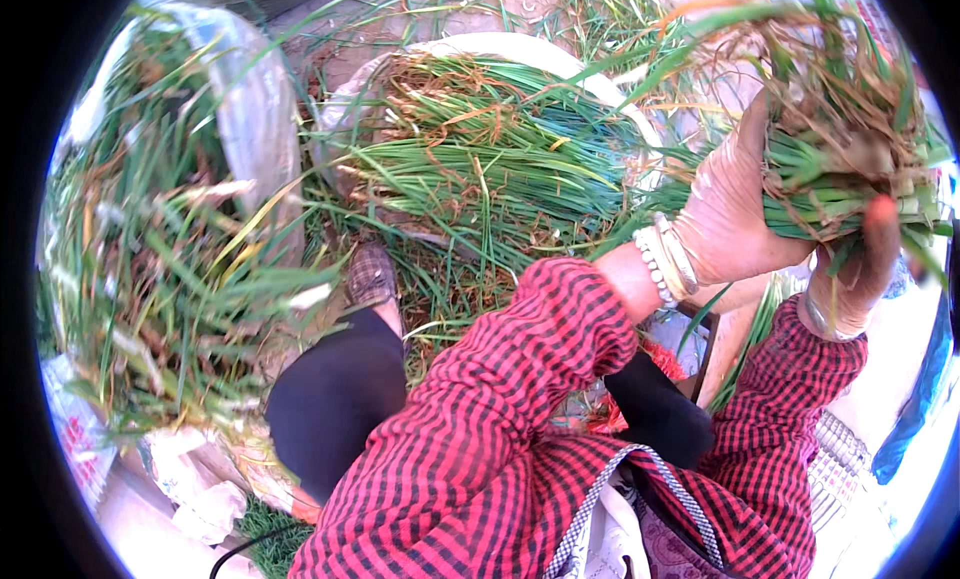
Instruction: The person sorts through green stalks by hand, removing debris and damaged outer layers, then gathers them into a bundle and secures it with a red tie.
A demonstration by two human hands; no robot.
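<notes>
My left hand, with white bangles at the wrist, is wrapped round a thick bunch of chives raised at the upper right. Dry brown leaves hang among its green stalks. My right hand grips the same bunch from below and right, its fingers partly blurred and an orange-red spot showing at one fingertip. Left of my hands, a pile of chives lies in a round pale container, the stalks roughly side by side and mixed with brown leaves.
A large translucent plastic bag stands at the left, with loose, tangled chives spilling in front. My knee and shoe are between it and the container. Chive scraps litter the floor. Blue plastic lies far right.
</notes>
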